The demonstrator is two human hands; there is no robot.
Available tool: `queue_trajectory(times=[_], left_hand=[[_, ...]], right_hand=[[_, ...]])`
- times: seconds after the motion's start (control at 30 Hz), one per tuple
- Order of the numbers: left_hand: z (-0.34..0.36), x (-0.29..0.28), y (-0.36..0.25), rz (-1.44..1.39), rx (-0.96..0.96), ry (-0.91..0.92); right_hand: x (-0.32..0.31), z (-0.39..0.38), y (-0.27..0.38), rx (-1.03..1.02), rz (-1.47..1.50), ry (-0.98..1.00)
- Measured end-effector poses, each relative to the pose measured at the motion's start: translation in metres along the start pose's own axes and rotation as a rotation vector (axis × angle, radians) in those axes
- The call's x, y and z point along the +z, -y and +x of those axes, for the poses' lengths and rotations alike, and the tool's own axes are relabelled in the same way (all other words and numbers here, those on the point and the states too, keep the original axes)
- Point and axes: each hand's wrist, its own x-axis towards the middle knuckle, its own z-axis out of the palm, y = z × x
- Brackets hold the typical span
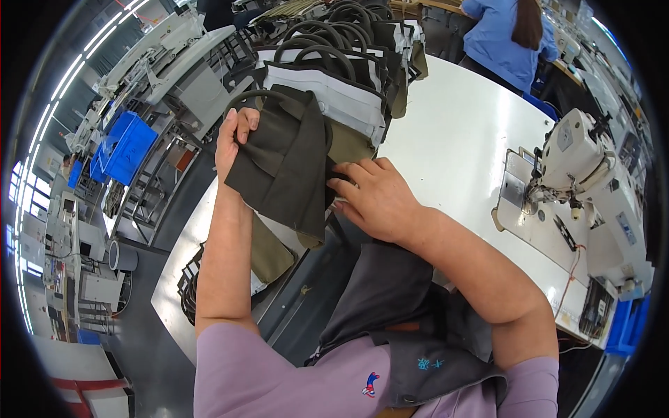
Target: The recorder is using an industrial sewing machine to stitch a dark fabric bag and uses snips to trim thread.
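A dark olive fabric bag piece [282,150] hangs between my hands, folded and creased, with a round dark handle at its upper left. My left hand [235,136] grips its left edge, fingers curled over the cloth. At the right edge my right hand [380,195] is closed on the same piece; its fingertips are partly hidden by the fabric. Just behind lies a row of similar bag pieces [341,90] with white linings and looped dark handles. Below my left forearm, another olive piece [272,254] lies on the white table's left part.
The white table [446,139] curves around to a sewing machine [575,160] on the right. Scissors-like black snips [564,233] lie by the machine. Blue bins [125,146] stand at left. A person in a blue top [498,45] sits beyond the table.
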Motion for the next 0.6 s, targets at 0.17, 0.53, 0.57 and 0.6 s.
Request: queue_trajectory(times=[0.17,0.53,0.57,0.6], left_hand=[[0.004,-0.011,-0.018,-0.047,0.027,0.024],[-0.073,-0.041,-0.105,1.314,0.434,-0.566],[-0.079,-0.046,-0.097,1.378,0.397,-0.573],[-0.084,-0.05,-0.086,1.435,0.394,-0.554]], right_hand=[[0.025,0.007,-0.007,-0.115,-0.01,-0.039],[0.042,0.038,0.0,0.227,-0.092,-0.061],[0.044,0.042,-0.001,0.261,-0.085,-0.104],[0.045,0.046,-0.002,0.294,-0.078,-0.144]])
